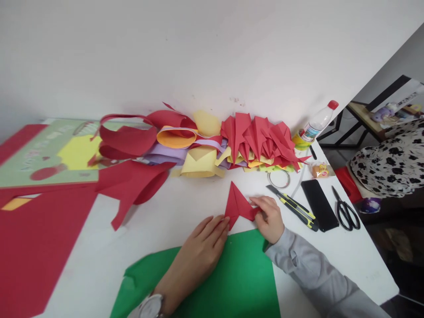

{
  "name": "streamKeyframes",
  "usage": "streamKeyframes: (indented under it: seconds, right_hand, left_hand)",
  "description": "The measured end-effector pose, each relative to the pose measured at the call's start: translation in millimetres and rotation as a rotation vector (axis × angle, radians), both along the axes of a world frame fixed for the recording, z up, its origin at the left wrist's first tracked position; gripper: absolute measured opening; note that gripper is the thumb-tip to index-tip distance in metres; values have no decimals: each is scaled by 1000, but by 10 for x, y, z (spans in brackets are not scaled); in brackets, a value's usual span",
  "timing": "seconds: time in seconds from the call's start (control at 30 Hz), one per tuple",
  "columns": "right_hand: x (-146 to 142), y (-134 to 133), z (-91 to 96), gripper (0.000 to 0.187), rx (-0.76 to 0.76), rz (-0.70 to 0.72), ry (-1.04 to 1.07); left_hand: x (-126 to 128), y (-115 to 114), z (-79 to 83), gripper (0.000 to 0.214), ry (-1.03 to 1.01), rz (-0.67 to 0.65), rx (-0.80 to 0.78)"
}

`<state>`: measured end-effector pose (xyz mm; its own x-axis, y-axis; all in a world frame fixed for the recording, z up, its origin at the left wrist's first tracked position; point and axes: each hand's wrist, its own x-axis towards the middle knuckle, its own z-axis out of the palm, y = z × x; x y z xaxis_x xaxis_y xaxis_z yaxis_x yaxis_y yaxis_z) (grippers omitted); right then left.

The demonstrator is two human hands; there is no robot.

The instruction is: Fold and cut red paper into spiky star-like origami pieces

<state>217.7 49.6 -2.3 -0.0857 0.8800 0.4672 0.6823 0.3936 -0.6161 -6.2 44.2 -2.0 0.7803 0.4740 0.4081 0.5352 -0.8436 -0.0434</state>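
Lying nearest on the white worktop (82, 274), a green paper sheet (251, 274) is passing beneath the left hand (198, 251), whose wrist is wearing a wristwatch (151, 306). That hand is stretching out palm down, its fingertips resting on the near left corner of a folded red paper piece (236, 205) without closing around it. The right hand (270, 219), emerging from a grey sleeve (314, 265), is bending its fingers and grasping the piece's right corner. The red piece is lying between the hands, just beyond the green sheet; its sharp tip is pointing away from the person and slightly left, its long axis running near to far along a central crease. Rightward, scissors (346, 210), a black phone (319, 205) and a utility knife (294, 208) are lying near one another. Farther off, a tape roll (278, 179) is lying before a heap of pointed red paper folds (243, 132). A red-capped bottle (318, 123) is standing beside them, near the wall (198, 57).
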Motion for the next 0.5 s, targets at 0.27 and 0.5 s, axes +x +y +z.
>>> streamKeyframes:
  seconds: [0.27, 0.5]
  right_hand:
    - [-41, 1, -22, 30, -6, 41, -124]
    - [-55, -25, 0, 40, 38, 203, -459]
  left_hand:
    - [118, -136, -54, 34, 47, 66, 46]
    - [124, -152, -94, 34, 25, 101, 37]
